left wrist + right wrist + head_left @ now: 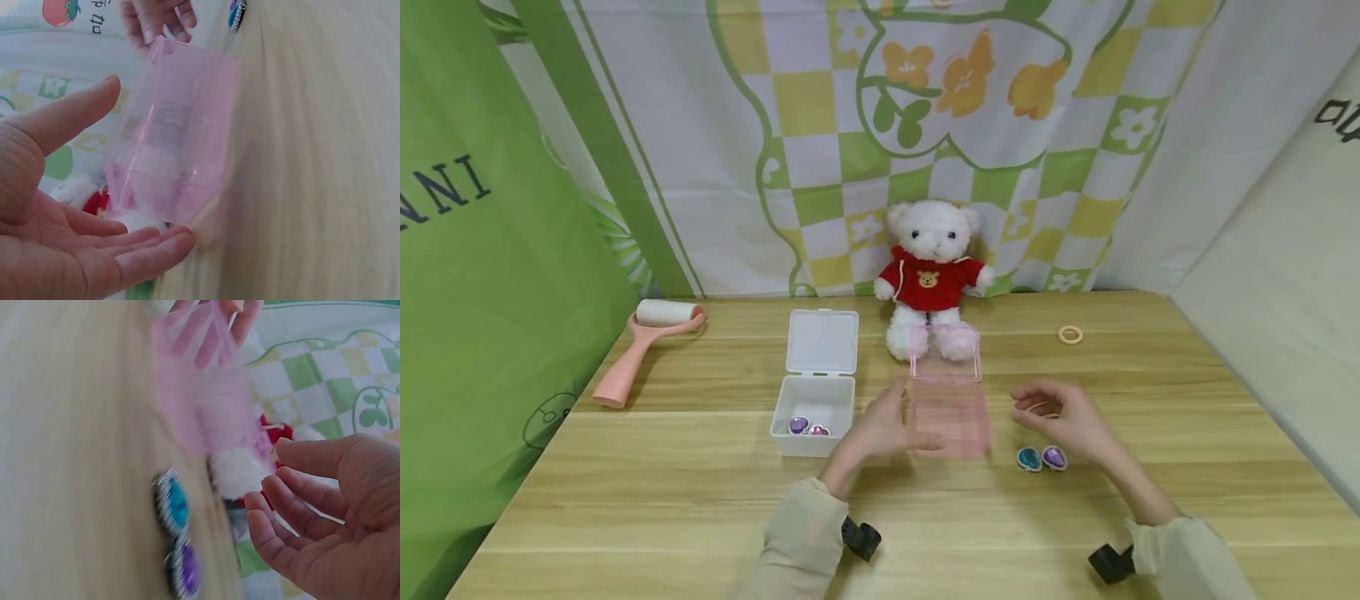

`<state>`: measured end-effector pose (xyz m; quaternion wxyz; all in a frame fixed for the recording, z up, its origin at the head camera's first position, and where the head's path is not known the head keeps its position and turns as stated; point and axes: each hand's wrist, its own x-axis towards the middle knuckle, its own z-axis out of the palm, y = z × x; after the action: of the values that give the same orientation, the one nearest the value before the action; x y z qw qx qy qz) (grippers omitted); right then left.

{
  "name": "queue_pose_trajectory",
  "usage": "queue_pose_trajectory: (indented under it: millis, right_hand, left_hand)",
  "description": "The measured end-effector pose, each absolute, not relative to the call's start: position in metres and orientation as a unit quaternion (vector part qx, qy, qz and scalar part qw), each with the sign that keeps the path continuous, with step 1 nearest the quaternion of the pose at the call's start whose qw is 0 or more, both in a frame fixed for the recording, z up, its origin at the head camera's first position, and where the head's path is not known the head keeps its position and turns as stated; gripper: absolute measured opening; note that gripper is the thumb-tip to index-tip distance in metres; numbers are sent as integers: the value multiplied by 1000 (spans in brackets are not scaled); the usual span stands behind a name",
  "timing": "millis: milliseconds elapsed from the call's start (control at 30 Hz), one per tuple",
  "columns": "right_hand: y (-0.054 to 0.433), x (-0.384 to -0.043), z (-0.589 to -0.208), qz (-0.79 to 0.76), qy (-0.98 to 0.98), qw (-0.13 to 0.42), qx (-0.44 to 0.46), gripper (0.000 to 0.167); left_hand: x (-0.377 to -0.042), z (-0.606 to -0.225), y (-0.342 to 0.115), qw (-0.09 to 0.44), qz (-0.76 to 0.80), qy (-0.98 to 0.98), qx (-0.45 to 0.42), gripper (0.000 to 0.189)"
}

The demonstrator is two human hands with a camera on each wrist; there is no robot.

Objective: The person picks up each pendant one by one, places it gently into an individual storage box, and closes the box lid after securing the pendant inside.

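A transparent pink box (958, 448) stands on the table with its lid tipped back, nothing visible inside. My left hand (880, 427) is at its left side, thumb and fingers spread apart in the left wrist view. My right hand (1066, 415) hovers right of the box, fingers loosely bent around nothing. Just below that hand lie two heart-like gems with sparkly rims, a teal gem (1028, 459) and a purple gem (1055, 457), side by side. Left of the left hand, a white box (805, 447) with a raised lid contains another purple gem (798, 425) and a pink gem (820, 431).
Behind the pink box sits a white teddy bear (931, 279) in a red hoodie, its feet close to the lid. A pink-handled roller (638, 350) lies at the far left. Towards the back right is a small beige ring (1071, 335). A patterned curtain (820, 100) hangs behind the table.
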<state>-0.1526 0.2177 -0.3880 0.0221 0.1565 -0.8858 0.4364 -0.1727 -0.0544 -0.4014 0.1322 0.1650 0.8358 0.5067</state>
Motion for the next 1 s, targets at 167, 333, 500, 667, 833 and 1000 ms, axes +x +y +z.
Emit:
queue_pose_trajectory:
  millis: [167,333,500,667,833,1000]
  right_hand:
    - [228,-146,-397,424,-890,18,163,21]
    - [233,-141,-401,422,-892,17,162,21]
    - [237,-139,-405,424,-893,11,152,21]
    - [240,-139,-409,422,-894,2,151,23]
    - [242,-138,-410,407,-901,-3,149,25]
    - [244,-137,-410,403,-903,-7,151,25]
  left_hand:
    - [-175,-405,-57,164,558,797,162,90]
    - [-177,-407,-58,177,583,776,162,89]
    - [-177,-407,-59,184,584,774,161,88]
    - [-175,-406,-59,189,593,766,160,84]
    - [-175,-407,-59,188,599,762,161,81]
    - [-175,-406,-58,189,593,767,154,82]
